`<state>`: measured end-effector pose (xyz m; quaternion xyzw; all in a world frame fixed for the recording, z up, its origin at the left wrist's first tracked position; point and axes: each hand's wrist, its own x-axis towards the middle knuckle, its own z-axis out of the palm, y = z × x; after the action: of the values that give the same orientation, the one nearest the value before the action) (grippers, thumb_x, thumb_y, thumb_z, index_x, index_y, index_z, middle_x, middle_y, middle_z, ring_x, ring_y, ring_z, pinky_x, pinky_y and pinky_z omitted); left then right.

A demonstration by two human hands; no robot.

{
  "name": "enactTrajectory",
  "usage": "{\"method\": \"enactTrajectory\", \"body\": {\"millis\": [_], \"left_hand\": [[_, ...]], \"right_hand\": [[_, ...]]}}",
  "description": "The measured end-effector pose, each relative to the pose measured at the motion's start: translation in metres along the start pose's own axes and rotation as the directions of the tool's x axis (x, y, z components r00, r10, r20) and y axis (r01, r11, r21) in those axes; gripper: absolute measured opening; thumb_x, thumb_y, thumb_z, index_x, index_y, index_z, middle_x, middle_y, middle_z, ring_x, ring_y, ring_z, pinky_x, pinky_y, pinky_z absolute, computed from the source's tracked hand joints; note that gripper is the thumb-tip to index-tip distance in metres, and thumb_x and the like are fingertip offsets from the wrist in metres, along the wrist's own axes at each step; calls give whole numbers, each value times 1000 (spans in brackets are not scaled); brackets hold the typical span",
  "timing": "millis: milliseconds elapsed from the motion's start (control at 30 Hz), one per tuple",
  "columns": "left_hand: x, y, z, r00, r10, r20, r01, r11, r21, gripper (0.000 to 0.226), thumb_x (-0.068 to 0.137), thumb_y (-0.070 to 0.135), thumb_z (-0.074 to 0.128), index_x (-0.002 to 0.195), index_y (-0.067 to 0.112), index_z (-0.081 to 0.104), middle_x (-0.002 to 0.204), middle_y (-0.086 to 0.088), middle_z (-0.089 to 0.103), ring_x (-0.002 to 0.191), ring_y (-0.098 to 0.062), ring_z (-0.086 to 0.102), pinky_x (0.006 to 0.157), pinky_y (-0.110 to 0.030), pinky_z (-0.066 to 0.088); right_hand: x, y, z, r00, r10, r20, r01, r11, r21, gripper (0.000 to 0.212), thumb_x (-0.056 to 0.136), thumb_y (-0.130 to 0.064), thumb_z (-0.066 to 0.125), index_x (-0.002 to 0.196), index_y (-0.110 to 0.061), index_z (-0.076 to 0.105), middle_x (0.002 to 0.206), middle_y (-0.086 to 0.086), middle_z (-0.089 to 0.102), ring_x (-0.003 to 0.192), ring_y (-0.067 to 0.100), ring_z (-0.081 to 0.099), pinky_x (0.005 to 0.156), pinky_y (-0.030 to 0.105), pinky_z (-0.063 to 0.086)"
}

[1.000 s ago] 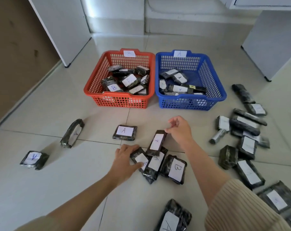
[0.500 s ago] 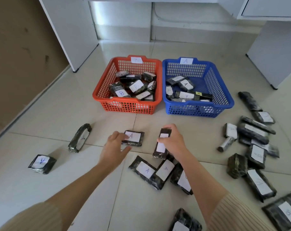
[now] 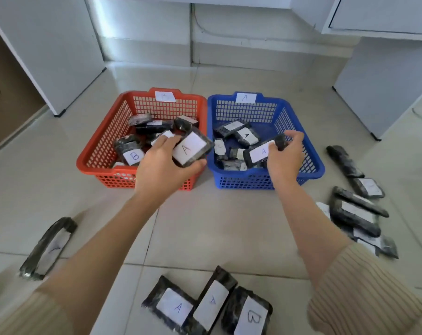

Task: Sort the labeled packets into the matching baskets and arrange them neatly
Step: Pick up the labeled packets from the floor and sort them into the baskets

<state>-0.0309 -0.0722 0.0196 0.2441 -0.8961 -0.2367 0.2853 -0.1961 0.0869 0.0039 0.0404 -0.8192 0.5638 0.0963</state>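
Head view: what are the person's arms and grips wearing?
Beige sleeves: the left sleeve and the ribbed-knit right sleeve end near the elbows, leaving the forearms bare. The left grip and right grip show no gloves, rings or watch.

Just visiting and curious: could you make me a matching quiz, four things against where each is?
1. red basket
2. left-hand packet
3. right-hand packet
4. floor packet marked B

a. over the blue basket
b. on the tiles, nearest the viewer
c. left of the blue basket
d. over the red basket's right side

Pairs: 1-c, 2-d, 3-a, 4-b
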Motion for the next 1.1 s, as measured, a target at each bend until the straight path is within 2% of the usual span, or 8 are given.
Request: {"method": "enactTrajectory", "body": {"millis": [233,367,467,600,733,867,1000,1100], "left_hand": [[27,29,59,998,54,22,-54,998,21,75,73,56,68,133,15,50,115,-6,60,111,-26,48,91,-41,43],[37,62,88,978,182,98,-184,983,15,74,73,53,70,132,15,49,115,-7,60,109,-26,49,89,-42,43],[39,75,101,947,254,197,-270,961,60,75,75,55,68,136,17,47,125,-4,57,116,-24,48,93,-43,41],[28,51,97,966,163,202,-208,952,225,79,84,71,36,144,19,35,147,-1,39,138,-19,30,111,-44,21],[16,27,98,914,41,403,-212,897,388,75,89,64,8,151,22,13,159,-3,4,146,-18,2,118,-43,5],[21,25,102,889,13,457,-234,872,431,72,92,61,5,151,19,7,159,-5,-9,146,-19,-5,118,-42,3],[21,22,92,876,25,482,-191,935,299,65,97,55,17,150,19,16,159,-1,3,146,-16,1,117,-43,3],[-2,7,60,940,183,288,-223,968,112,49,99,41,29,137,15,46,145,-2,42,137,-20,33,111,-45,24]], "right_hand": [[74,14,-36,950,110,291,86,807,-585,24,90,-16,57,111,-4,62,118,14,62,109,31,56,93,37,45],[57,1,-44,877,69,476,-7,991,-130,39,91,-48,52,110,-16,66,103,-3,69,93,12,64,82,29,50],[49,2,-37,732,55,679,-93,996,19,23,90,-31,61,103,-13,68,94,4,72,79,14,68,64,25,54],[59,18,-36,851,101,516,-114,993,-5,21,89,-13,63,108,-7,63,100,5,68,87,19,65,72,32,56],[67,33,-33,874,148,464,34,932,-361,28,91,-23,60,116,-12,52,111,5,60,100,21,56,85,34,45],[44,27,-29,928,-175,330,335,782,-526,30,91,-32,56,118,-19,55,119,1,59,118,23,42,95,38,33],[-28,24,-27,763,-513,392,602,785,-145,13,79,-23,63,88,-13,64,88,0,64,91,22,49,82,31,34],[-83,28,-25,541,-287,791,468,884,1,9,75,-18,66,83,-14,67,82,-1,64,81,15,51,77,26,39]]}}
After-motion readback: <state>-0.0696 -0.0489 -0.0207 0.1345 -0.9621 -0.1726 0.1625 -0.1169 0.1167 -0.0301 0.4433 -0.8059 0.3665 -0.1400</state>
